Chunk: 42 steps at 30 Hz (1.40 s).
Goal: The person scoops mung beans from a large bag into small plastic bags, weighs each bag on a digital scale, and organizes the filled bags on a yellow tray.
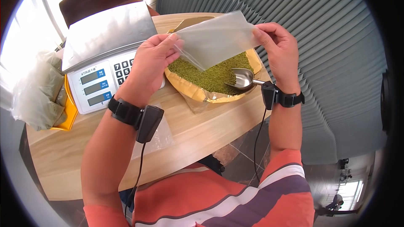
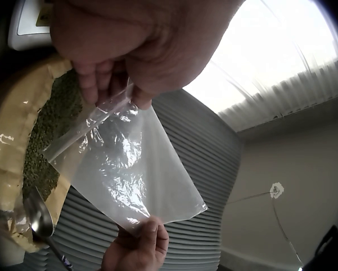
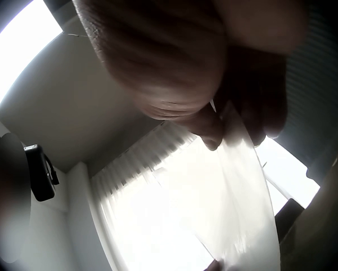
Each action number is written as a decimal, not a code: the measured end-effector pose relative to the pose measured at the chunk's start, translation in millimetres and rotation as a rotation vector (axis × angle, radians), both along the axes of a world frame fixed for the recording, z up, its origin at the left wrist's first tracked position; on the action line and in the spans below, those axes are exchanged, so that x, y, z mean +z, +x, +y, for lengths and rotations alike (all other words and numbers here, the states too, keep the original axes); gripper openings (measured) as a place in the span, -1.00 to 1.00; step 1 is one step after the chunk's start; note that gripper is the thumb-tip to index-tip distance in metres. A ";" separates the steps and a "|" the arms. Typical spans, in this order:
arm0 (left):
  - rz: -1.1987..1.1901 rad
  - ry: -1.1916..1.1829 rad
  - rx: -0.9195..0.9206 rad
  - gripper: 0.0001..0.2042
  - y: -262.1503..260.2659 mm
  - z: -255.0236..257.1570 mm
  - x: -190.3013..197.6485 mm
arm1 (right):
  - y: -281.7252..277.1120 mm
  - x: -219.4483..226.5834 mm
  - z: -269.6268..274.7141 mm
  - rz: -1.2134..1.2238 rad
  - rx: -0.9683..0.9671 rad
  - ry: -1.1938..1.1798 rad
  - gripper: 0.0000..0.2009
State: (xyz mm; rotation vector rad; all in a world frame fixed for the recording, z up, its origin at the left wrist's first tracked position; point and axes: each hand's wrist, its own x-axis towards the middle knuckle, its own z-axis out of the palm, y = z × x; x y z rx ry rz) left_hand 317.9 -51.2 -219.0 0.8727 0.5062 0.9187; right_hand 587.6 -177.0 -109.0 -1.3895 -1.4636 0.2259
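Observation:
A clear plastic bag [image 1: 219,38] is stretched between both hands above an open paper sack [image 1: 185,88] of small green beans [image 1: 198,77]. My left hand [image 1: 153,56] pinches one end of the bag between thumb and fingers. The opposite edge is pinched by my right hand [image 1: 280,50]. In the left wrist view the bag [image 2: 123,164] looks flat, with the left hand [image 2: 135,51] above it and the right hand [image 2: 138,248] below. The right wrist view has the right hand [image 3: 203,68] gripping the bag [image 3: 242,197]. A metal scoop [image 1: 243,79] rests in the beans.
On the left of the wooden table [image 1: 189,143] stands a scale [image 1: 101,80] with a metal plate. Beside it, filled plastic bags [image 1: 40,92] lie on an orange tray [image 1: 70,109]. Another clear bag [image 1: 160,136] lies near the left forearm. A pleated grey curtain [image 1: 328,59] hangs at right.

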 end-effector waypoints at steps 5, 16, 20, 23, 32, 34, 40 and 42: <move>0.008 0.028 -0.011 -0.76 -3.1 0.2 -0.6 | -2.8 0.0 -2.3 0.032 0.043 0.039 -0.87; 0.155 0.136 -0.125 -0.65 -51.3 -41.0 19.4 | -28.7 -34.7 -6.0 0.667 0.233 0.047 -0.85; 0.343 0.153 -0.141 -0.83 -90.6 -58.8 12.3 | -57.0 -58.5 -18.8 0.692 0.213 -0.103 -0.82; 0.481 0.134 -0.099 -0.84 -134.0 -74.6 11.5 | -93.0 -71.4 -39.2 0.488 0.140 -0.280 -0.60; 0.896 -0.055 -0.100 -0.73 -227.8 -126.1 -12.7 | -169.3 -136.6 -72.4 0.022 0.341 -0.501 -0.23; 0.951 -0.078 -0.100 -0.68 -229.8 -129.1 -17.8 | -170.5 -151.7 -67.9 -0.217 0.382 -0.488 -0.32; 1.447 0.407 -0.157 -0.60 -231.8 -135.0 -25.4 | -167.9 -160.6 -62.1 -0.318 0.378 -0.469 -0.56; 1.485 0.505 -0.047 -0.63 -233.4 -139.1 -20.8 | -167.0 -162.6 -61.1 -0.305 0.380 -0.441 -0.54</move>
